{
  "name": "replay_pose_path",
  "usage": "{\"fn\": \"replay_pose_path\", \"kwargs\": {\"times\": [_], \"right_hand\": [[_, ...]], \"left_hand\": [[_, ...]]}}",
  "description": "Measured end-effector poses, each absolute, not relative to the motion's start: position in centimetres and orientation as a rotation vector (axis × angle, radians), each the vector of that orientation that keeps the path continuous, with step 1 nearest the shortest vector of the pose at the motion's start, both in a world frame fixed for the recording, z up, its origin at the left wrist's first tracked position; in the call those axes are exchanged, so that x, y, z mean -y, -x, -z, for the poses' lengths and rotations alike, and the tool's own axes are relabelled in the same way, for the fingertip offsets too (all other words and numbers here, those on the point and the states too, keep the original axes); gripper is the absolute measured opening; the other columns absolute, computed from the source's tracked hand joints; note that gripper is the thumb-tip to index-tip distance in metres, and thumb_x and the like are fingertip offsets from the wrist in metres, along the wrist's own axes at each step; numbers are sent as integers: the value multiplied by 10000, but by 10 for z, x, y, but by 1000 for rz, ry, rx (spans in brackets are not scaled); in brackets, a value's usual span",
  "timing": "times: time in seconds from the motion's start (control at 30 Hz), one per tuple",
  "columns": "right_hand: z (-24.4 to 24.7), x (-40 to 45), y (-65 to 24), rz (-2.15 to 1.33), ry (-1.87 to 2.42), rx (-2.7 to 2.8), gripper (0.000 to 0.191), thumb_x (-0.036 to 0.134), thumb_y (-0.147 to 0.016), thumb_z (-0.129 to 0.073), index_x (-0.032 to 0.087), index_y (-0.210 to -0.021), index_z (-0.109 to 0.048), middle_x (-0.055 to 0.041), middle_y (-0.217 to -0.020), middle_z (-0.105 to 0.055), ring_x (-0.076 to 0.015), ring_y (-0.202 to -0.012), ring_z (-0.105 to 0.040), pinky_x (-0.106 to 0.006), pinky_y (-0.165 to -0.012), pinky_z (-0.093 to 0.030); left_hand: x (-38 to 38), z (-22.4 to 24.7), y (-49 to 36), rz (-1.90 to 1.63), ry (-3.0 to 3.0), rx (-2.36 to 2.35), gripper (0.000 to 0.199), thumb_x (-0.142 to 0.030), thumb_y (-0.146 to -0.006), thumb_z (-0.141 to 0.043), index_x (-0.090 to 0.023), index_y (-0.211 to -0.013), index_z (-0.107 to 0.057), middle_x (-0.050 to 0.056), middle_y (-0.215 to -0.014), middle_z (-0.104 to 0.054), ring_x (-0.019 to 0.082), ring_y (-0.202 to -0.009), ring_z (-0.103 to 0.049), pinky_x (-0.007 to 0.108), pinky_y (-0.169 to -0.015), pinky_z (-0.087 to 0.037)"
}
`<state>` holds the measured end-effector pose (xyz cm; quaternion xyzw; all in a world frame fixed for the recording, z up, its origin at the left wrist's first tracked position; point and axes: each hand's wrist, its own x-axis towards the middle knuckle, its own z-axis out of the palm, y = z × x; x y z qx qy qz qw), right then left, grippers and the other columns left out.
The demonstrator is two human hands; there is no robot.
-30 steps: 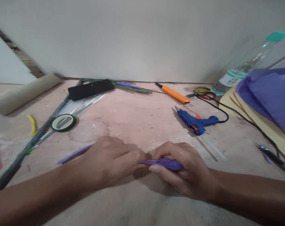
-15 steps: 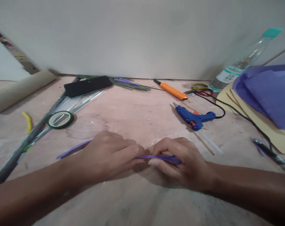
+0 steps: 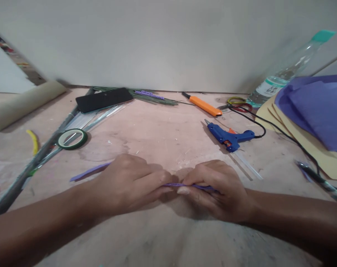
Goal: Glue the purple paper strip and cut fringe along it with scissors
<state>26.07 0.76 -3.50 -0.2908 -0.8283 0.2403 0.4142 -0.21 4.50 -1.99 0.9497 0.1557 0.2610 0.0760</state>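
Between my two hands runs a narrow purple strip [image 3: 174,184], thin like paper or foam; its exact material I cannot tell. My left hand [image 3: 135,183] pinches one end of it between thumb and fingers. A short way to the right, my right hand [image 3: 217,189] pinches the same strip, and a bit of it shows inside the curled fingers. Another purple length [image 3: 91,171] sticks out behind my left wrist on the table; whether it joins the held strip is hidden by the hand.
Beyond my right hand lies a blue glue gun [image 3: 231,137] with a black cord. An orange cutter [image 3: 204,105], scissors [image 3: 239,104], a water bottle [image 3: 279,81] and purple sheets [image 3: 318,111] sit farther back. Leftward are green tape [image 3: 85,139], a black phone [image 3: 104,101] and a cardboard tube [image 3: 26,105].
Both hands keep their pinch on the purple strip, almost in place. The part inside my right hand looks narrower now. The whole view has shifted slightly.
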Motion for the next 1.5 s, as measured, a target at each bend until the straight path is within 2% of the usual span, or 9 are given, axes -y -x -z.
{"fn": "replay_pose_path", "kwargs": {"times": [0.17,0.3,0.47,0.63,0.8,0.93,1.07,1.23,1.5], "right_hand": [[29,-7,-258,-663,781,2070,163,275,-1069,-754,221,-982,-626,82,-659,-709,-62,-491,-622,-162,-521,-442],[26,-5,-257,-768,771,2080,221,234,-970,-789,202,-1108,-618,118,-624,-687,-44,-427,-552,-155,-501,-432],[29,-5,-258,-703,765,2061,105,228,-1008,-778,192,-1049,-688,70,-673,-730,-61,-488,-620,-160,-531,-466],[32,-7,-259,-651,720,2093,37,203,-1039,-763,179,-1019,-744,-21,-801,-828,-100,-560,-698,-196,-561,-503],[30,-7,-259,-666,766,2089,86,233,-1034,-767,185,-988,-713,-6,-752,-803,-104,-540,-685,-204,-550,-498],[29,-6,-259,-699,774,2066,140,255,-995,-821,181,-1066,-725,35,-712,-784,-88,-523,-683,-177,-564,-512],[30,-8,-260,-664,705,2093,84,207,-1022,-811,164,-1082,-770,-10,-800,-845,-113,-643,-780,-182,-644,-562],[33,-10,-260,-626,668,2110,37,164,-1028,-789,152,-1062,-785,-34,-849,-863,-121,-661,-780,-202,-656,-568],[29,-8,-259,-688,721,2105,151,302,-1029,-799,166,-1067,-748,-37,-834,-856,-127,-591,-747,-228,-587,-547]], "left_hand": [[-47,27,1,-892,-2856,-462,227,-379,-1224,-472,-236,-1105,-601,-41,-717,-726,137,-467,-544,323,-490,-344],[-45,22,1,-869,-2854,-423,238,-362,-1223,-460,-236,-1059,-578,-4,-772,-779,151,-516,-617,329,-503,-404],[-42,17,0,-845,-2905,-456,196,-339,-1217,-481,-234,-1103,-600,19,-862,-838,155,-520,-626,348,-502,-409],[-42,20,0,-827,-2912,-460,194,-324,-1208,-500,-230,-1079,-611,1,-803,-804,162,-530,-635,358,-506,-399],[-42,18,1,-845,-2915,-455,201,-328,-1210,-486,-230,-1089,-612,21,-825,-822,170,-537,-666,352,-515,-421],[-41,19,-2,-886,-2902,-457,196,-290,-1194,-478,-224,-1076,-620,47,-842,-837,182,-528,-661,364,-508,-429],[-40,20,-4,-900,-2893,-468,171,-286,-1176,-529,-223,-1053,-630,44,-825,-838,193,-531,-676,373,-502,-427],[-38,20,-2,-893,-2896,-472,164,-241,-1156,-551,-225,-1014,-632,39,-814,-831,189,-536,-670,376,-517,-435],[-38,19,-3,-871,-2902,-453,281,-263,-1206,-466,-229,-967,-609,-7,-718,-731,165,-530,-606,355,-517,-381]]}}
